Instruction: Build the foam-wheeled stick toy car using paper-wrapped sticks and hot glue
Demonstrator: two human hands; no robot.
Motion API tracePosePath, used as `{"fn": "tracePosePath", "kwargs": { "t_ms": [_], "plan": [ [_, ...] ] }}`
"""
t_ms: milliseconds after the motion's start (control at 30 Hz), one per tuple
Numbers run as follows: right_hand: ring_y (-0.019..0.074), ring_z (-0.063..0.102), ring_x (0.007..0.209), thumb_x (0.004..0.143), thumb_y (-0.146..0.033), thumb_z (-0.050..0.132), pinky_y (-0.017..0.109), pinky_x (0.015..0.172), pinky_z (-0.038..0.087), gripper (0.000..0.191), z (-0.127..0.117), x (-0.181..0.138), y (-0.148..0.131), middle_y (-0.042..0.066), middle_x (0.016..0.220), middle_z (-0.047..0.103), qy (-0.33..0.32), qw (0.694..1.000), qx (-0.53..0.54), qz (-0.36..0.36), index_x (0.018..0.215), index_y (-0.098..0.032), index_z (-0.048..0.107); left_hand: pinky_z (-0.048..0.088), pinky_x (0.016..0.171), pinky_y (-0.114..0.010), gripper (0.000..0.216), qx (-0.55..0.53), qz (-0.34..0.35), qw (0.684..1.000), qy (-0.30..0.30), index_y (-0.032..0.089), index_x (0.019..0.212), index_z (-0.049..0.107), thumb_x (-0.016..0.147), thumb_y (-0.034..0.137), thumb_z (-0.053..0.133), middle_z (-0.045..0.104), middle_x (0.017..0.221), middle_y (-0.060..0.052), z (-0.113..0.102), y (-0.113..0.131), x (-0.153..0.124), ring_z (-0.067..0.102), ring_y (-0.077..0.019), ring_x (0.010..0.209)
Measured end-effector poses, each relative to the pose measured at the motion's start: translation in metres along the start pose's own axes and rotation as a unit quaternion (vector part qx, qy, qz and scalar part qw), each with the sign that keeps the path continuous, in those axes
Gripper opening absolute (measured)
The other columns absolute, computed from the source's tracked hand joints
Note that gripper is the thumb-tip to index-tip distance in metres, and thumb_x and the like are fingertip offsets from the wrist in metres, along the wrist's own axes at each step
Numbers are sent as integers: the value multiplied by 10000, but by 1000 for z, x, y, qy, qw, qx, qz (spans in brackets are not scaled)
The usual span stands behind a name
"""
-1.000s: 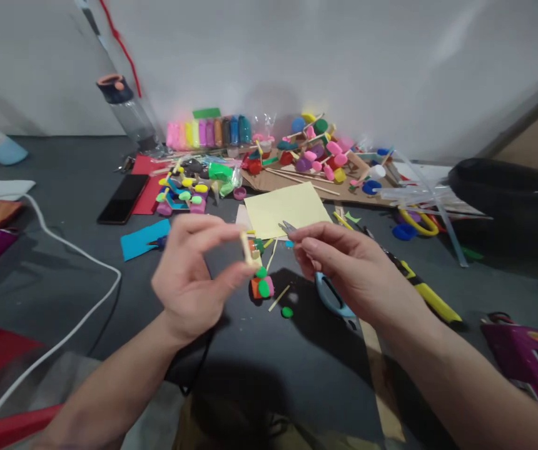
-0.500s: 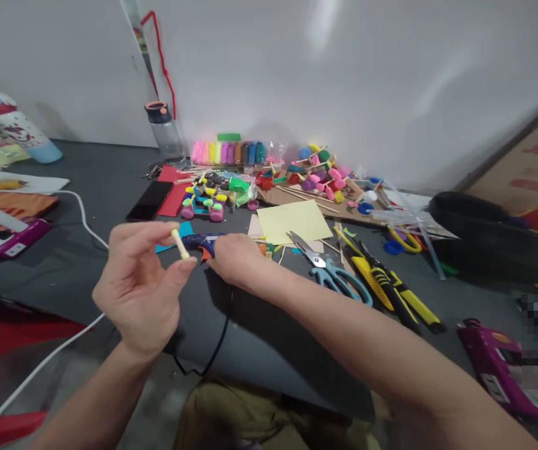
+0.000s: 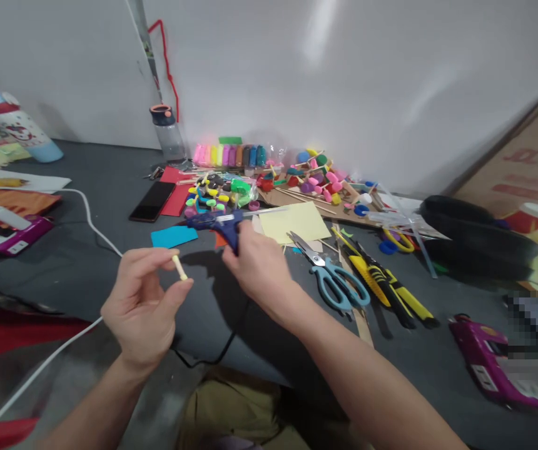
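Observation:
Between the thumb and fingertips of my left hand (image 3: pixel 144 306) is a short pale-yellow stick (image 3: pixel 179 267), held by its two ends over the table's front part. My right hand (image 3: pixel 262 265) is wrapped round the handle of a dark-blue glue gun (image 3: pixel 217 220), raised off the table with its nozzle toward the left. A clear glue stick (image 3: pixel 269 210) pokes out of the gun's back end. Under and left of the gun lies a bright blue card (image 3: pixel 174 236). A pale-yellow paper sheet (image 3: pixel 294 224) lies behind my right hand.
Blue-handled scissors (image 3: pixel 339 284) and yellow-black cutters (image 3: pixel 388 287) lie right of my right forearm. Behind are colourful clay pieces (image 3: pixel 320 178), a phone (image 3: pixel 151 201) and a water bottle (image 3: pixel 169 134). A white cable (image 3: pixel 93 222) crosses the left side; a black bowl (image 3: pixel 480 240) stands right.
My right hand has lifted the glue gun from the table and brought it up and slightly right. My left hand, still pinching the stick, has moved a little lower.

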State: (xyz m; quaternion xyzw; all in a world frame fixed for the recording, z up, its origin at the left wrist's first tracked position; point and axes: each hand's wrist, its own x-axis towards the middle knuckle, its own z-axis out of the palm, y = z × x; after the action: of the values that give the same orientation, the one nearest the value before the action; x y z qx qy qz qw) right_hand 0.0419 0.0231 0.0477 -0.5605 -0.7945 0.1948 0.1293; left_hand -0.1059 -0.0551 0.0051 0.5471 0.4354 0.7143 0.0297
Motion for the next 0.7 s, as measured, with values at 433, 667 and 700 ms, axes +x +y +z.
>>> {"fn": "tracePosePath", "kwargs": {
  "t_ms": [433,667,700],
  "plan": [
    [133,521,497,902,-387,710,258,459,364,179,-47,-84,100,-36,587,628,138,882,439,99,951,-238,624,485,831,-326,383,-58,-38,987,-144,302,1118,753,798,98,802,642,922,13,42,-17,19,594,-154,860],
    [124,483,508,842,-399,800,255,477,369,277,-47,-77,132,-37,551,584,139,891,415,124,734,-251,591,492,837,-321,259,-50,-69,960,-266,230,1087,734,842,168,791,655,888,0,84,-47,24,612,-161,851],
    [122,481,503,828,-414,813,251,469,370,306,-45,-76,136,-37,552,577,138,891,413,130,714,-251,580,492,826,-308,265,-43,-59,959,-276,220,1093,730,842,163,794,650,888,1,86,-52,21,613,-154,850]
  ]
}}
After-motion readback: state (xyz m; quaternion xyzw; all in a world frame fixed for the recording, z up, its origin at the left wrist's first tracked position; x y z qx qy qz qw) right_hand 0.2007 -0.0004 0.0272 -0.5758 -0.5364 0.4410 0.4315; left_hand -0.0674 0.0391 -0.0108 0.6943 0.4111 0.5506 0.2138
